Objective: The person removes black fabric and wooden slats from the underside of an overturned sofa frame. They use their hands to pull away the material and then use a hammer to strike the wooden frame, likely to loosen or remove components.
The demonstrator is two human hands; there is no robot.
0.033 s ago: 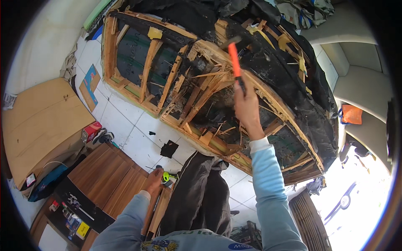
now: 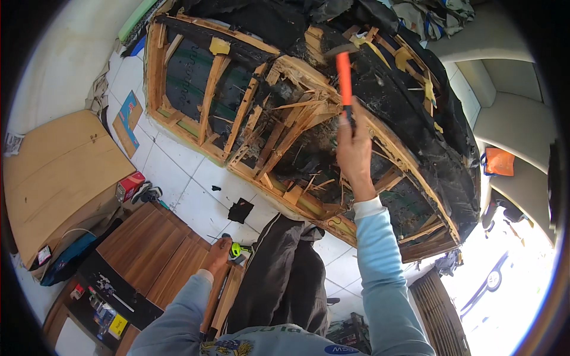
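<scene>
My right hand (image 2: 354, 148) is wrapped round the black grip of a hammer (image 2: 344, 77) with an orange section below its dark head. The hammer is raised over the splintered middle of a stripped sofa frame (image 2: 249, 121), made of wooden slats and rails. Torn black fabric (image 2: 409, 124) covers the frame's far side. My left hand (image 2: 218, 255) is closed at the lower left, beside the wooden cabinet. A thin metal shaft sticks out by its fingers, like that of a screwdriver; its grip is mostly hidden. Touching or close to that hand is a lime-green and black tool (image 2: 237, 249), partly covered.
A brown wooden cabinet (image 2: 157, 255) stands at the left, with small items along its black edge. Behind it are a large cardboard-coloured box (image 2: 65, 178) and a red box (image 2: 129, 186). White floor tiles (image 2: 184, 178) carry black scraps. Beige sofas (image 2: 510, 118) line the right.
My right hand and the hammer have shifted slightly to the right, and the hammer's tilt has changed a little. My left hand stays in place.
</scene>
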